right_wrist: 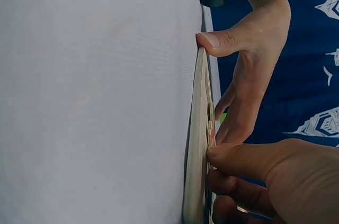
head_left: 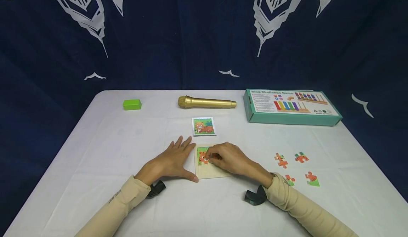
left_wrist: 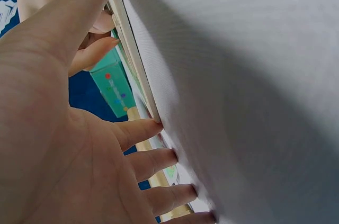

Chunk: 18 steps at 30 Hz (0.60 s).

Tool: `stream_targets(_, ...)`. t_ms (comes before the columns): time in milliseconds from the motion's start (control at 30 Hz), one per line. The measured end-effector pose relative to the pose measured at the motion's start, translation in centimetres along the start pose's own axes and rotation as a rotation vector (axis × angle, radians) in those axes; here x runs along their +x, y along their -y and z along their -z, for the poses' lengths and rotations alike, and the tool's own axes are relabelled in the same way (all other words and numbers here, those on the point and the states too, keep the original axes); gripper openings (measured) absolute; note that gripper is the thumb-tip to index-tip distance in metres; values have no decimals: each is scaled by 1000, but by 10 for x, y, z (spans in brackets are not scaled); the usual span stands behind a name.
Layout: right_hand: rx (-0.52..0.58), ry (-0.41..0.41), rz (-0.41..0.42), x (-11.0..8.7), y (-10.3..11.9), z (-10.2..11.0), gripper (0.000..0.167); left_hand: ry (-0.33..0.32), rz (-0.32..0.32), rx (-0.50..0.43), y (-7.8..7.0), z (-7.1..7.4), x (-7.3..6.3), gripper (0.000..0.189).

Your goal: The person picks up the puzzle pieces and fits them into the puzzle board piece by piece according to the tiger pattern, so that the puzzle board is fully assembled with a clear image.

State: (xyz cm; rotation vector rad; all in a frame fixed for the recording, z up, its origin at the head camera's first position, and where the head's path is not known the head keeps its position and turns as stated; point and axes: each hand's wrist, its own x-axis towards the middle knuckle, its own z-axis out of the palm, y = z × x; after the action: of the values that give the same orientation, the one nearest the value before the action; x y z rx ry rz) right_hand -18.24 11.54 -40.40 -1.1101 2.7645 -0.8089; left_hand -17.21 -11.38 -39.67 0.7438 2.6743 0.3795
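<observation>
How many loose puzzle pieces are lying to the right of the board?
4: far left piece, far right piece, near right piece, and near left piece, partly covered by the right sleeve, which may hide more.

"What do we see far back?"
"We see a gold microphone lying between a green block and a teal game box; a blue curtain hangs behind."
</observation>
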Motion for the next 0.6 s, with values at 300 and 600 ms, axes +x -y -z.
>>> stream_targets(300, -43, 15, 47, 0, 2, 0, 11, 7, 6, 7, 0, 1, 0, 118)
stream_targets(600, -76, 67, 107, 0, 2, 1, 16, 8, 9, 2, 0, 0, 0, 119)
